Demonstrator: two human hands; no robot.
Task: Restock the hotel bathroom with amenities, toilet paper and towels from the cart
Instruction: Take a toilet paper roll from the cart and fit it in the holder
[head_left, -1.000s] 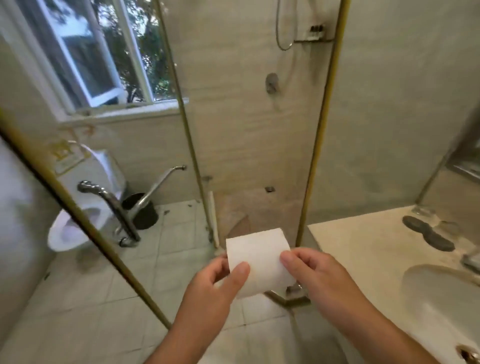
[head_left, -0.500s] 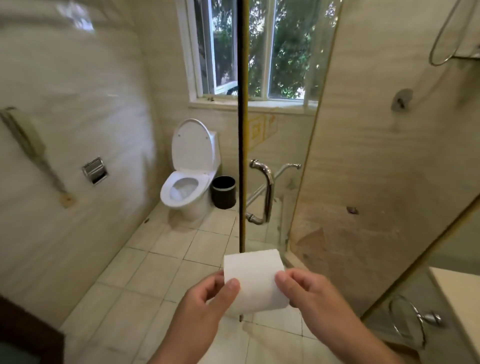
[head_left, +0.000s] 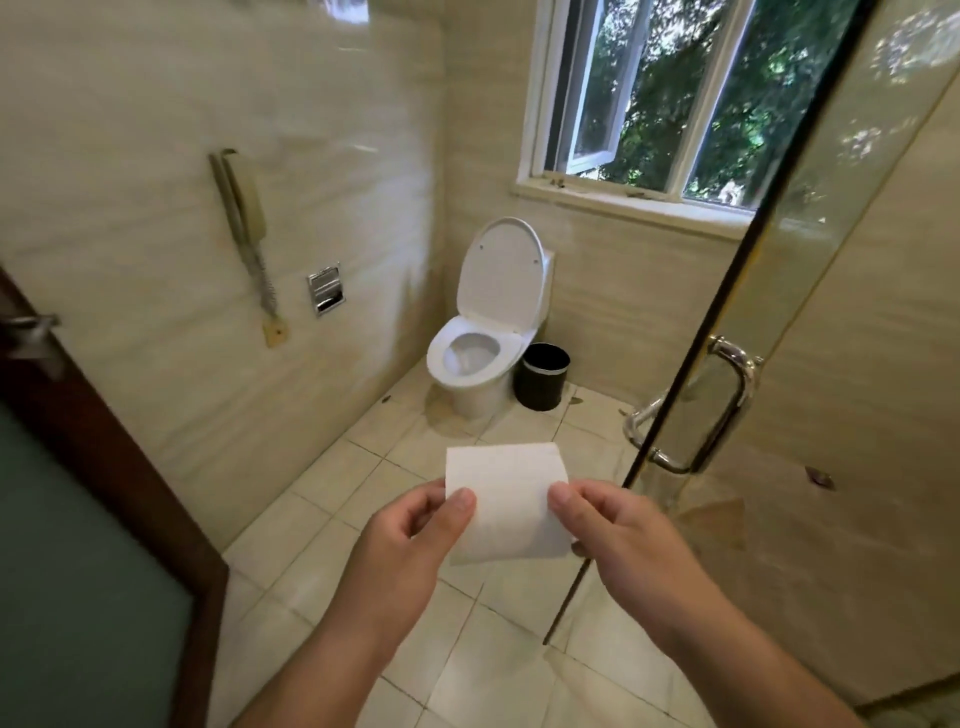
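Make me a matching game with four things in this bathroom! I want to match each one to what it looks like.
Things:
1. bin
2. toilet paper roll
3. window
4. toilet lid

Matches:
A. raised
B. partly open
C. black
D. pinched by the left hand and the right hand

Pairs: 1-C, 2-D, 3-B, 4-A
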